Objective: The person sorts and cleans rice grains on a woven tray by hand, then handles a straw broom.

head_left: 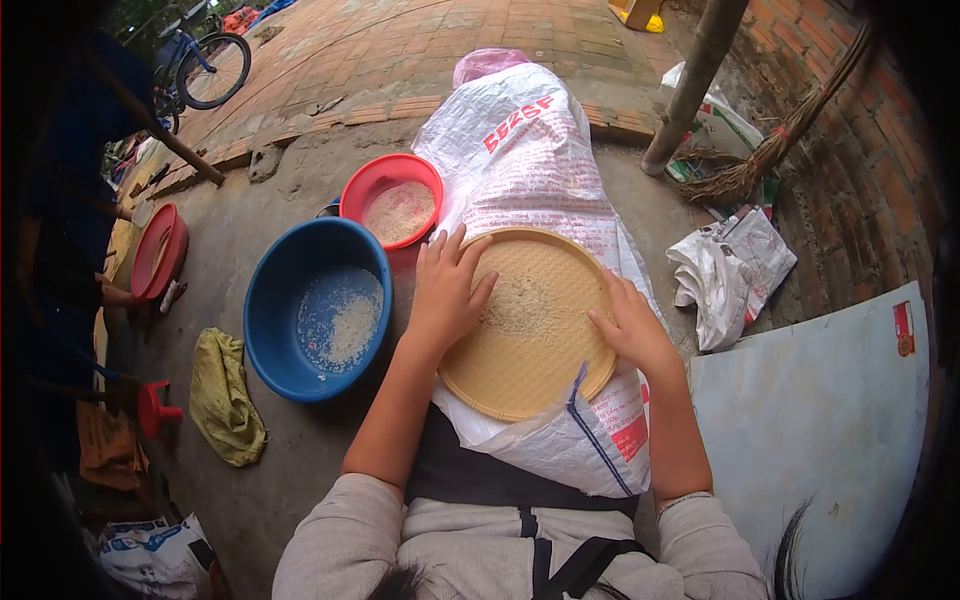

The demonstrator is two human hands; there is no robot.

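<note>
A round woven winnowing tray is over my lap, on top of a white printed sack. Pale rice grains are scattered in the tray's middle and upper part. My left hand holds the left rim, its thumb over the inside and its fingers spread along the edge. At the right rim, my right hand grips the tray with the thumb inside and fingers along the outer edge. A blue-striped sack flap covers part of the tray's near edge.
To the left stand a blue basin and a red basin, both with rice. Another person's hand is near a second red basin. A bamboo post, broom, crumpled sack and pale sheet are at right.
</note>
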